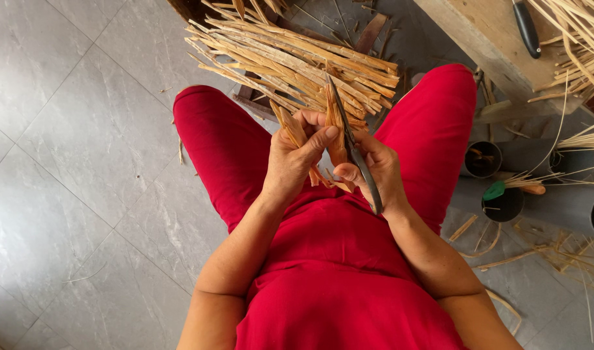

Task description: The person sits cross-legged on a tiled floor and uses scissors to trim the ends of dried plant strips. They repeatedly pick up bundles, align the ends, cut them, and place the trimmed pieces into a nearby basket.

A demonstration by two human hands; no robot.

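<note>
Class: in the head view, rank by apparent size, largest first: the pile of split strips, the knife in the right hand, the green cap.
1. pile of split strips
2. knife
3. green cap

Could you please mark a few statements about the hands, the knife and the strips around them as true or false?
1. The right hand grips a dark knife. True.
2. The left hand is empty. False: it holds a bundle of short tan strips.
3. A pile of split strips lies on the floor in front of the knees. True.
4. The person wears blue trousers. False: the trousers are red.
5. The floor is wooden planks. False: it is grey tile.
</note>
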